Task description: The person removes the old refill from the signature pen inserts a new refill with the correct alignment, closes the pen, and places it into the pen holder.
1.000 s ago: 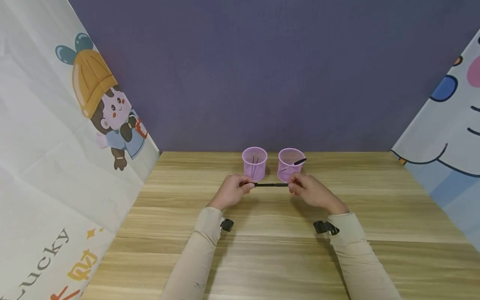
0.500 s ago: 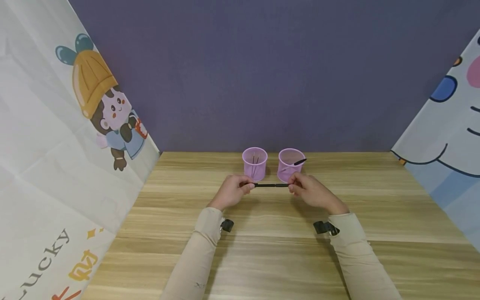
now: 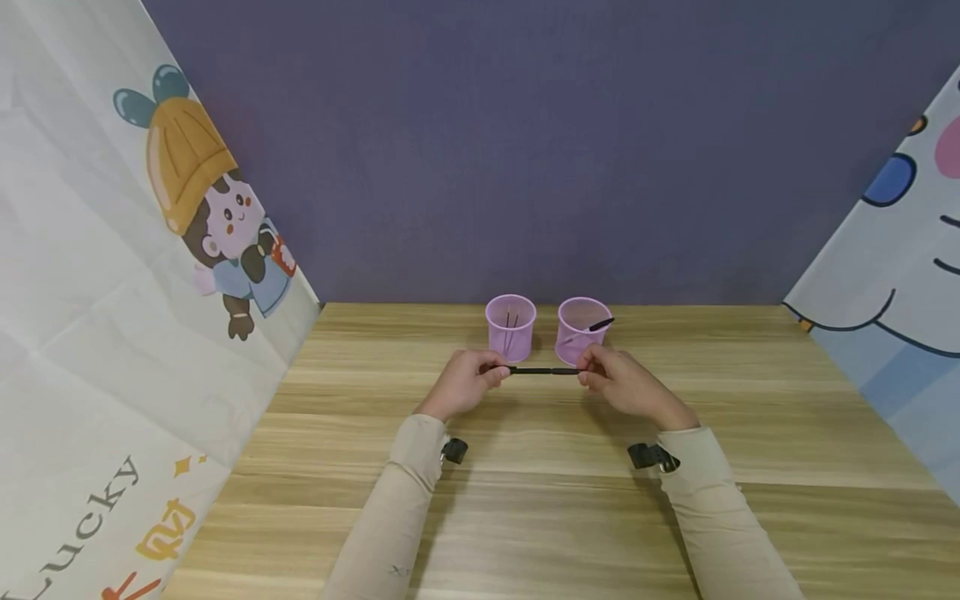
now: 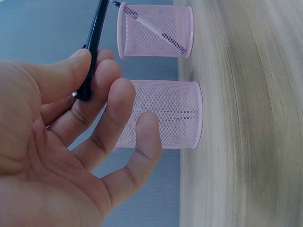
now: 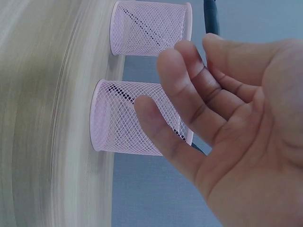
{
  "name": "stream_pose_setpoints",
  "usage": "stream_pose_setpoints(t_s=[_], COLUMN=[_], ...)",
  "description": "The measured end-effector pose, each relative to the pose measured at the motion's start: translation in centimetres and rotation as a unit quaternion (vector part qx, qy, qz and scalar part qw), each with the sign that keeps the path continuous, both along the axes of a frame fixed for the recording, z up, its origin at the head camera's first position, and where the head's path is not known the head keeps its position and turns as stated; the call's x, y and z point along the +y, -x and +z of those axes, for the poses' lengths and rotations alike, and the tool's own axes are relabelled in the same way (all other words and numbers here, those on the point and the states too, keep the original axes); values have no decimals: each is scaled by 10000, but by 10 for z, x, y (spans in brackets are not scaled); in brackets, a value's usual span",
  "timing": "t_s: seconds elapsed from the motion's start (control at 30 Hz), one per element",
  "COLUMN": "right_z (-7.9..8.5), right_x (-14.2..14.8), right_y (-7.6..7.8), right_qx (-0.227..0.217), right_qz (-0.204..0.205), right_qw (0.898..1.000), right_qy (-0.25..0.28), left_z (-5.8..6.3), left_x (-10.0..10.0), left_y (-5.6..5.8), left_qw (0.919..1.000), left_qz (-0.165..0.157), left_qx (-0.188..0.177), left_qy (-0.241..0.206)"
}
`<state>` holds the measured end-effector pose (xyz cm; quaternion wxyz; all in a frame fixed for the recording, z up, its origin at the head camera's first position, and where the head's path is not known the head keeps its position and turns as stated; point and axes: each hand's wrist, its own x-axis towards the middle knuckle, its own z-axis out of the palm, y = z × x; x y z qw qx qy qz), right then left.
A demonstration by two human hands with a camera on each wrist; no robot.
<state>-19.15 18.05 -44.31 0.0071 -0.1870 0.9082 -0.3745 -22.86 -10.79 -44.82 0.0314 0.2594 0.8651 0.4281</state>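
A slim black pen is held level in the air in front of two pink mesh cups. My left hand pinches its left end between thumb and fingertips, clip end showing in the left wrist view. The pen's other end is pinched by my right hand, whose fingertips hide the tip. Behind the left hand stands the left mesh cup, with thin dark sticks inside. The right mesh cup, behind the right hand, holds a leaning pen with a black end.
Both cups stand upright on a wood-grain table, near its back edge. A dark blue-grey panel rises behind. Printed white cloths hang at the left and right.
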Motion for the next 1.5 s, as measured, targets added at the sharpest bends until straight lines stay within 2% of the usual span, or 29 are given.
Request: stream_pose_setpoints(t_s=[0.3,0.7,1.0,1.5], right_z=[1,1,1,0], right_x=[0,-1,-2,-2], right_y=[-2,-1,2,-1], right_qx=[139,93,117,44], right_qz=[29,20,28,-7], right_qw=[9999,9997,9998,9998], right_qy=[25,213,-170,-171], left_z=[-1,-1,0,0], left_x=[0,-1,0,1], left_y=[-1,-1,0,-1], left_qw=[10000,10000,10000,10000], left_qz=[-10,16,32,-53], left_qx=[-11,-2,-28,-43], left_qy=[-27,-12,-11,47])
